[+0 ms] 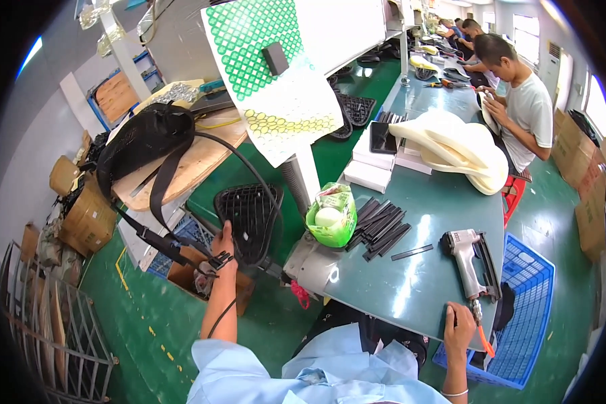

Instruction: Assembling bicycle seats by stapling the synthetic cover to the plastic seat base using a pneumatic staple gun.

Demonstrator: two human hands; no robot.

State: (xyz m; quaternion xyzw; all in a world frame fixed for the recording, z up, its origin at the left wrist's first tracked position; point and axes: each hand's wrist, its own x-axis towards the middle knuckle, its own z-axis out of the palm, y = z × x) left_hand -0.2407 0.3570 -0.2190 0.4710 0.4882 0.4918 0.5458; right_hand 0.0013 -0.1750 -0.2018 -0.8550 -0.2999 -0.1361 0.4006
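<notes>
My left hand (223, 246) is at the left edge of a black lattice panel (246, 219), its thumb along the rim. The other fingers are partly hidden, and they appear closed on the panel. Black straps (158, 237) from a black mesh bag (145, 138) hang beside the wrist, and a thin cable crosses that forearm. My right hand (458, 325) rests at the table's near edge, fingers curled and nothing visible in them. Just above it lies a silver and black air stapler (469, 264), with an orange hose end (486, 343) beside my hand.
On the green table (438, 215) are black strips (380, 225), a green bag (331, 219), a phone (383, 138) and cream foam pieces (454, 145). A blue crate (528, 316) stands right of the table. A co-worker (522, 101) sits beyond. A post holds a patterned sheet (269, 74).
</notes>
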